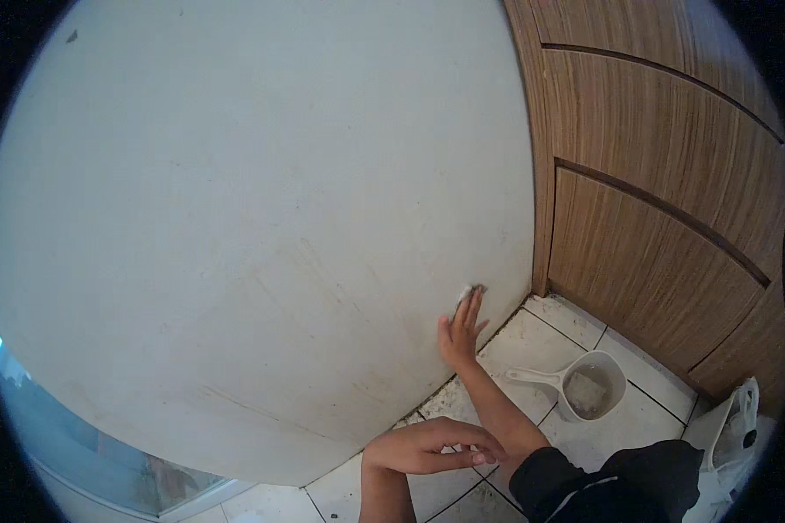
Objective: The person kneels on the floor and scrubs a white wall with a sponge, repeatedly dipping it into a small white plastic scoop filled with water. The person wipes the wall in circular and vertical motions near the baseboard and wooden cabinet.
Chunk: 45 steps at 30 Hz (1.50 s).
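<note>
My right hand (461, 333) presses flat against the lower part of the white wall (288, 196), near its corner with the wooden door frame. Under its fingertips is a small pale piece of something (464, 294), mostly hidden, perhaps a cloth or pad. My left hand (438, 446) hangs bent at the wrist over the floor tiles, fingers loosely curled and apart, holding nothing visible. To the right of my right forearm, a white plastic dipper (594, 386) stands on the floor with cloudy water and a pale lump in it. Brownish streaks mark the wall.
A brown wood-grain door (654, 216) rises at the right. White floor tiles (589, 451) with dark joints meet the wall along a dirty edge. A white bin (719, 425) with a plastic bag stands at the lower right. A glass panel (104, 444) is at the lower left.
</note>
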{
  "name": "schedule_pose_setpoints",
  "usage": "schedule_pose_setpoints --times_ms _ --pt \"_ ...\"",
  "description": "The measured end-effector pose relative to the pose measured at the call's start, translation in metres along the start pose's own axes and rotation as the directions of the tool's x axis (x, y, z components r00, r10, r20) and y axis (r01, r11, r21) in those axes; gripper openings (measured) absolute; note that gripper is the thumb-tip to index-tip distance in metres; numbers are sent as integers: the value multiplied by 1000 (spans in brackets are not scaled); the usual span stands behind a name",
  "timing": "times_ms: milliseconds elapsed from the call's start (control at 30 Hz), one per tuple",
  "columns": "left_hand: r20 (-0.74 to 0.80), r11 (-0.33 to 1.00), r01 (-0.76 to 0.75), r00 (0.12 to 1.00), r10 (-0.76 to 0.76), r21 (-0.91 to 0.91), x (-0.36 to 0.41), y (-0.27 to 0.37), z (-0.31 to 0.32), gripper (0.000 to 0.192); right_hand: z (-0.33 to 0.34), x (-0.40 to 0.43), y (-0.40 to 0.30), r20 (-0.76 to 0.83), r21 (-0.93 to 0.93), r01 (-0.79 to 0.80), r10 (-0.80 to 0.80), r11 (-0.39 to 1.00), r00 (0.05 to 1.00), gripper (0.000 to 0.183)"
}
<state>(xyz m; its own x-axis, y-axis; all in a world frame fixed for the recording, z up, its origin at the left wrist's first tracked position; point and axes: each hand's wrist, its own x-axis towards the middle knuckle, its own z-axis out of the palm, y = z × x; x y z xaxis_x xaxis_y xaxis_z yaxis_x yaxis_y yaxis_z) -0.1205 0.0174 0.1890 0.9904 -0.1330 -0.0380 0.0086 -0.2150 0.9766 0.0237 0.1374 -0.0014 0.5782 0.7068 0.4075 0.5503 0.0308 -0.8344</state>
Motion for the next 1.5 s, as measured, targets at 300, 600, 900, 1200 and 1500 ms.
schedule_pose_setpoints --times_ms 300,600,900,1200,1500 --pt "-785 765 -516 254 566 384 17 50 30 53 -71 108 -135 -125 -116 462 -474 879 872 78" --pt "-291 324 -614 156 944 720 15 91 22 116 -107 187 -174 -303 -107 487 -495 867 814 67" --pt "-131 196 -664 148 980 722 13 88 13 115 -17 96 71 -207 272 -168 228 947 951 71" --pt "-151 213 -589 154 976 779 8 98 20 114 -71 124 -93 -155 21 402 -394 916 906 70" --pt "-213 320 -496 261 942 807 11 91 3 107 -150 226 -216 -209 -513 337 -496 790 843 75"
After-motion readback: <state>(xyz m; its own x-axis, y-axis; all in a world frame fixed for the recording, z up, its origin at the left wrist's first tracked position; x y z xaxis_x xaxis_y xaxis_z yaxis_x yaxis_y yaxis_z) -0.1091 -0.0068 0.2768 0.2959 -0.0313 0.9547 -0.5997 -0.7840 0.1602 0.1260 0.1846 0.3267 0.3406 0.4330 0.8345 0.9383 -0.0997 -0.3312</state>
